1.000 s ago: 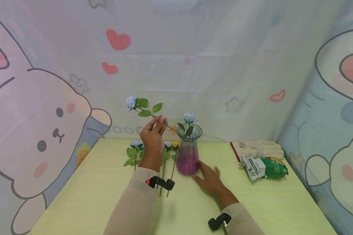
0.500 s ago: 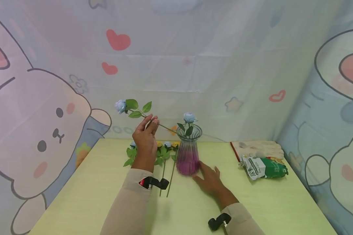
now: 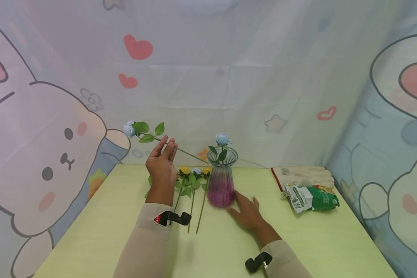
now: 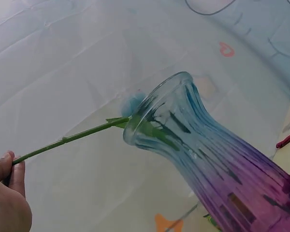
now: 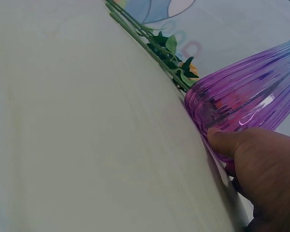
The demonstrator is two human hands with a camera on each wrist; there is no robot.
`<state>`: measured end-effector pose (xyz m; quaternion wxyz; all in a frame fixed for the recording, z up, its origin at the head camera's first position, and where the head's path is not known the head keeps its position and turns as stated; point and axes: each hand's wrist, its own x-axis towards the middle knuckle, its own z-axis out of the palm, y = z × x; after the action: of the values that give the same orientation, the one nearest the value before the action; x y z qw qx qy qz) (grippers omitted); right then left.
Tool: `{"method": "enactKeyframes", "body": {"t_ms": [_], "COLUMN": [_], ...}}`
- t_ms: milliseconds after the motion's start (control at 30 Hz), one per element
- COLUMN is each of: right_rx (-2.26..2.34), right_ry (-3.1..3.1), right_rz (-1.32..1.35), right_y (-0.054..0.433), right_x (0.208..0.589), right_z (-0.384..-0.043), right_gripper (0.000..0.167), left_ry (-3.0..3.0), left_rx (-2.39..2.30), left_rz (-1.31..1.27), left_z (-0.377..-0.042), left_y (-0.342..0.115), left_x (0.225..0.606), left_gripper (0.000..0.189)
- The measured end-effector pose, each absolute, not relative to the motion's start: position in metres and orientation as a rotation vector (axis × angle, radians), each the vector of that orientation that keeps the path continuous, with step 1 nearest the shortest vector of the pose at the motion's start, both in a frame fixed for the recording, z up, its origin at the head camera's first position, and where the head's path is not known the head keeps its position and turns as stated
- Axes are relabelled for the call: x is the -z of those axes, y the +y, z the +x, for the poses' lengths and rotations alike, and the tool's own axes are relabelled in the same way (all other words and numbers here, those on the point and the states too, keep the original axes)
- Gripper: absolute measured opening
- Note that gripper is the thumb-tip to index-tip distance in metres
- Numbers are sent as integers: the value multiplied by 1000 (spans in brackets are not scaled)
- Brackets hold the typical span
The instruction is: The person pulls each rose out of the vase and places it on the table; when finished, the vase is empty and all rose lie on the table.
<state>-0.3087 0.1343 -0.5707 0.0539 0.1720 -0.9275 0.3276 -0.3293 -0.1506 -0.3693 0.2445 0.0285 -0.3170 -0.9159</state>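
Note:
My left hand (image 3: 161, 166) pinches the green stem of a pale blue artificial rose (image 3: 129, 129) between thumb and fingers. The rose is tilted, its bloom up to the left and its stem end right at the rim of a ribbed glass vase (image 3: 221, 189). That vase stands upright, clear at the neck and purple below. Inside it is another blue rose (image 3: 223, 139) with dark green leaves. In the left wrist view, the held stem (image 4: 70, 138) overlaps the vase's flared mouth. My right hand (image 3: 247, 213) holds the vase low on its right side, the thumb (image 5: 222, 139) against the purple glass.
Left of the vase, several artificial flowers lie on the table (image 3: 100, 231), including a yellow one (image 3: 185, 170) and a blue one (image 3: 196, 170); my left arm hides some. At the back right are pale gloves (image 3: 307, 177) and a green and white packet (image 3: 312, 199).
My left hand has shifted left and slightly down with the rose, which now leans flatter, its stem end drawn back to the vase's rim. The right hand and vase stay put.

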Motion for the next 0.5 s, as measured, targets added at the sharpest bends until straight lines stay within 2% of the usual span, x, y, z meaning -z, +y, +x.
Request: {"method": "enactKeyframes", "body": {"t_ms": [500], "right_rx": [-1024], "right_ry": [-2816], "right_rz": [515], "right_y": [133], "right_x": [567], "right_z": [-306], "right_gripper": [76], "left_ry": [-1218], "left_rx": [2430], "left_rz": [124], "left_z": [-312], "left_y": [-187], "left_x": [400], "left_gripper": [40]}}
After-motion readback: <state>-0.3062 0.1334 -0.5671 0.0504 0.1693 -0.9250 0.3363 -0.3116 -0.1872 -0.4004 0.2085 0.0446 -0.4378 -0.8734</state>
